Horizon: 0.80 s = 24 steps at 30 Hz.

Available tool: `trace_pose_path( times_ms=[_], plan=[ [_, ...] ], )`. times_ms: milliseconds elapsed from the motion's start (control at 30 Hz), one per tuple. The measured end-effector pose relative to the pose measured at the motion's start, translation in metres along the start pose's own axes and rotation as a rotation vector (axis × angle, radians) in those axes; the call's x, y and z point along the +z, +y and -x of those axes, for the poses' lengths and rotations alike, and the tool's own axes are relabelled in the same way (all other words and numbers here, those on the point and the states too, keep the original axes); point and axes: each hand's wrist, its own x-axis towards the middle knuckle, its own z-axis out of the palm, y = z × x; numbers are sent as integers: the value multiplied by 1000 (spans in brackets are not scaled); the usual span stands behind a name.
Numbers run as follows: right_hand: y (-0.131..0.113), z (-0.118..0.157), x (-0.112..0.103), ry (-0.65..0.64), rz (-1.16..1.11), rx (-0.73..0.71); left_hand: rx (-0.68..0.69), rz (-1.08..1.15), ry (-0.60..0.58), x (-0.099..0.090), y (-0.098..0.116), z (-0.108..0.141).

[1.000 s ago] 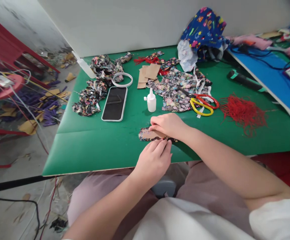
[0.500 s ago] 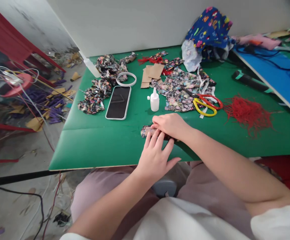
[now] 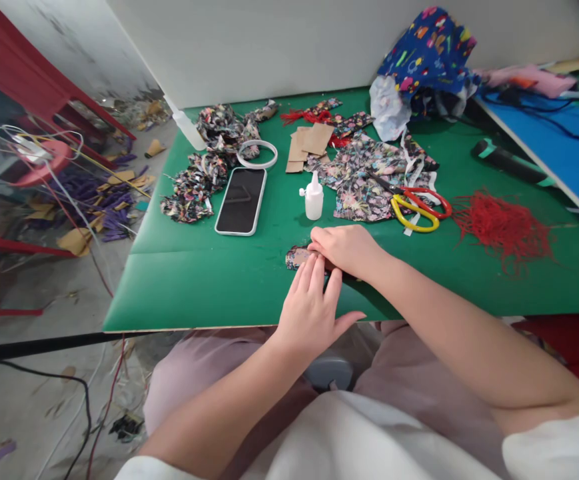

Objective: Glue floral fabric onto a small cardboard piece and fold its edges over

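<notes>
A small folded strip of floral fabric (image 3: 296,256) with a brown patch lies on the green table, mostly covered by both hands. My left hand (image 3: 310,300) rests flat on its near edge, fingers stretched forward and thumb out to the right. Curled over the strip from the right, my right hand (image 3: 344,248) has its fingers bent together; what they pinch, if anything, is hidden. Just beyond the hands stands a white glue bottle (image 3: 314,198). Scissors (image 3: 416,207) with red and yellow handles lie on floral cloth (image 3: 364,177) behind.
On the green table (image 3: 194,287) are a phone (image 3: 241,201), a white ring (image 3: 258,154), crumpled floral fabric (image 3: 189,190), brown card pieces (image 3: 312,141), another bottle (image 3: 188,130) and red threads (image 3: 504,230). A blue board (image 3: 549,143) and dark roll (image 3: 512,162) lie right.
The view has shifted slightly, so the table items appear a little further right. The left fingers have drawn closer together over the strip; the right hand stays bent on it.
</notes>
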Motion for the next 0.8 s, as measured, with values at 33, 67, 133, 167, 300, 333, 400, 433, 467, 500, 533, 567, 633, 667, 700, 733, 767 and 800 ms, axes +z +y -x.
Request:
trace_pose_path(
  times_ms=[33, 67, 133, 167, 300, 333, 400, 433, 467, 500, 533, 567, 633, 667, 700, 733, 767, 800],
  plan=[
    [0, 0, 0, 0, 5, 4, -4, -2, -1, -1, 0, 0],
    [-1, 0, 0, 1, 9, 7, -10, 1, -5, -2, 0, -1],
    [-1, 0, 0, 3, 17, 16, -18, 16, -23, -5, -2, -3],
    [-2, 0, 0, 3, 22, 20, -21, 27, -35, -7, -3, -3],
    [-2, 1, 0, 0, 26, 21, -59, 25, -57, -14, -9, -5],
    [-2, 1, 0, -1, 19, 21, -72, 15, -58, -14, -10, -5],
    [-2, 1, -1, -2, 7, 28, -83, 1, -66, -14, -10, -5],
    [-2, 1, -1, -3, 3, 31, -84, -2, -71, -13, -10, -4],
    [-2, 1, -2, -4, 3, 32, -85, -4, -76, -12, -9, -4],
    [-2, 1, -2, -6, 6, 33, -85, -8, -79, -11, -9, -4],
    [-2, 1, -2, -10, 10, 31, -86, -12, -79, -10, -8, -4],
    [-3, 0, -2, -12, 16, 32, -85, -16, -78, -10, -7, -4],
    [-4, 0, -2, -14, 30, 37, -86, -13, -78, -10, -6, -4],
    [-4, 0, -1, -12, 37, 42, -88, -6, -78, -10, -5, -5],
    [-5, -1, -1, -10, 44, 48, -90, 2, -77, -10, -5, -5],
    [-5, -1, 0, -7, 49, 55, -93, 11, -78, -10, -5, -6],
    [-6, -1, 0, -6, 52, 62, -95, 17, -78, -11, -5, -6],
    [-6, -2, 0, -5, 51, 69, -98, 21, -76, -11, -5, -6]
  ],
)
